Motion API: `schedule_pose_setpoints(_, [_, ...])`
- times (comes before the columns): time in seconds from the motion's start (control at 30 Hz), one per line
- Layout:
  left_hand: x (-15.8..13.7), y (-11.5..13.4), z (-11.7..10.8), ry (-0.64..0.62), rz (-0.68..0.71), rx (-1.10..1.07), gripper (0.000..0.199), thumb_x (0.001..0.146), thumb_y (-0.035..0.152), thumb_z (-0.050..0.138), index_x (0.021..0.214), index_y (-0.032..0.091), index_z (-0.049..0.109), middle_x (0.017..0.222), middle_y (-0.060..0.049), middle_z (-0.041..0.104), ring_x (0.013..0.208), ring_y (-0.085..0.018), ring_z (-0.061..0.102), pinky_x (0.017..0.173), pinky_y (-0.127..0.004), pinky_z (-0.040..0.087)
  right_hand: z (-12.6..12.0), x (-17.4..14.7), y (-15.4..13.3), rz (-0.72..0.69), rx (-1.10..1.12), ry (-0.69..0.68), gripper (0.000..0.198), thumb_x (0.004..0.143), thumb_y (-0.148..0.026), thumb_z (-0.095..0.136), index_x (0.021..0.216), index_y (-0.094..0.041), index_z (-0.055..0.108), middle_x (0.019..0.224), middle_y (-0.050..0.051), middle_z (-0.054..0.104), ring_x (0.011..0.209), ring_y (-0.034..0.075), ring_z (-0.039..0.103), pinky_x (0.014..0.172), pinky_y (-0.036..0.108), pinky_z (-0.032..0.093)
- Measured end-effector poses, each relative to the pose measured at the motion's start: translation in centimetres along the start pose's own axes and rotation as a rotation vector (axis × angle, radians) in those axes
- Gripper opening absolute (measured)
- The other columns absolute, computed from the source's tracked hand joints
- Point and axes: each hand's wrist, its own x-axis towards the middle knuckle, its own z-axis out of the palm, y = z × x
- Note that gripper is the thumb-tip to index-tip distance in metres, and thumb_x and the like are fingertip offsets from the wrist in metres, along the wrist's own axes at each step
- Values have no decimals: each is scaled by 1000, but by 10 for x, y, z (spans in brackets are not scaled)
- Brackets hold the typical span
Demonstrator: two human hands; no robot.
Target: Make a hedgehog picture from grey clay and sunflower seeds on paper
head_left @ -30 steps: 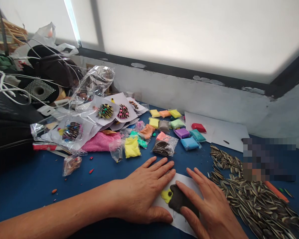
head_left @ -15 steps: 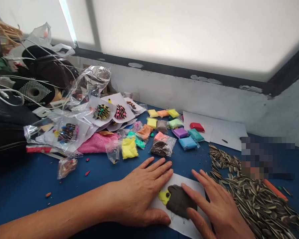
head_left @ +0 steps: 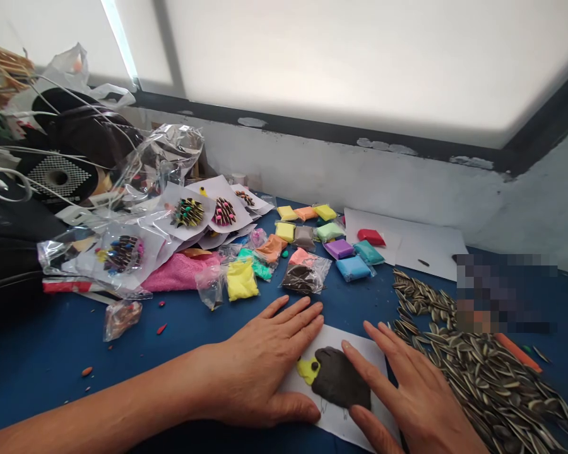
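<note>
A white sheet of paper (head_left: 334, 421) lies on the blue table under both my hands. On it is a flattened dark grey patch of modelling clay (head_left: 341, 378), joined on its left to a small yellow clay piece (head_left: 307, 371) with a dark dot. Two small pencil marks show below the grey clay. My left hand (head_left: 274, 362) rests flat on the paper's left side, fingers stretched out. At the grey clay's right edge is my right hand (head_left: 402, 391), its fingers spread and the thumb and index fingertips at the clay; neither hand holds anything.
Sunflower seeds (head_left: 478, 372) are heaped at the right beside an orange stick (head_left: 518, 352). Wrapped clay packs, such as a blue one (head_left: 354, 268) and a yellow one (head_left: 242, 280), stand behind my hands. Seed-covered clay figures (head_left: 188, 213) on paper and clear bags crowd the left.
The whole view has shifted slightly, so things sit a little further left. My hands keep nearly the same pose on the paper and clay.
</note>
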Motion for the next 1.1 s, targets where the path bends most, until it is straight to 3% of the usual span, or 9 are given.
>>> schedule_pose_setpoints(0.13, [0, 1, -1, -23, -12, 5, 89, 93, 65, 51, 158, 12, 19, 162, -13, 8, 151, -30, 7, 123, -48, 2, 0, 7, -5, 7, 75, -1, 44, 89, -46, 56, 125, -23, 68, 136, 23, 58, 121, 36, 60, 82, 48, 57])
schedule_pose_setpoints(0.4, [1, -2, 3, 1, 4, 16, 88, 93, 66, 50, 158, 15, 20, 162, -13, 12, 151, -31, 8, 123, -48, 2, 7, 18, -12, -22, 88, 27, 39, 87, -44, 58, 116, -21, 71, 129, 23, 63, 120, 37, 59, 85, 48, 51])
schedule_pose_setpoints(0.83, [1, 0, 1, -29, -19, 9, 89, 93, 66, 51, 158, 13, 19, 163, -11, 8, 152, -29, 5, 123, -45, -2, 3, 20, -13, -53, 84, 21, 40, 88, -43, 58, 118, -20, 72, 128, 25, 63, 117, 38, 62, 82, 49, 53])
schedule_pose_setpoints(1.1, [1, -1, 2, -28, -13, 6, 89, 93, 65, 51, 158, 13, 19, 163, -12, 8, 151, -29, 5, 123, -47, 0, 2, 19, -16, -45, 97, 13, 39, 92, -44, 53, 119, -23, 71, 127, 22, 65, 119, 36, 62, 82, 47, 55])
